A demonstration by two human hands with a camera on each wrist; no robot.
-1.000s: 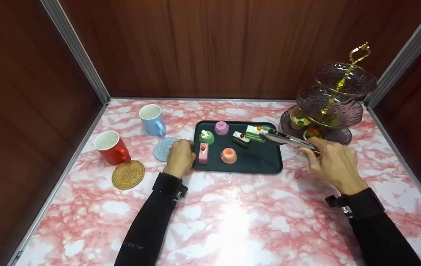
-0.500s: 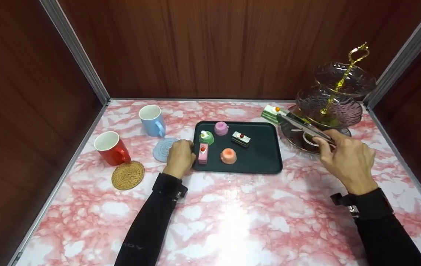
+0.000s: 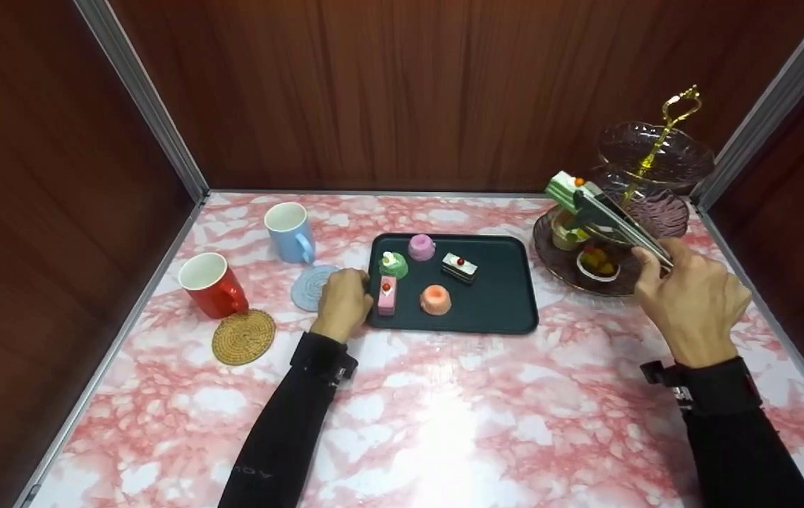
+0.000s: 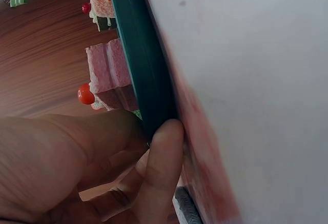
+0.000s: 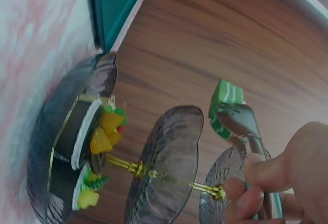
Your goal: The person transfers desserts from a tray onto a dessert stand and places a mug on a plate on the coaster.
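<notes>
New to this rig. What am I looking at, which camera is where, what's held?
There's no machine here, just a person's bare left hand and right hand. The wide picture comes from a camera on the head, looking forward and down; the two smaller ones come from a camera on each wrist, watching that hand's work. On the table are a red mug, a blue mug, two coasters, a tiered stand and a tray with five small cakes. The left hand pinches the tray's left edge. The right hand holds tongs, which grip a green slice in the air beside the stand.
</notes>
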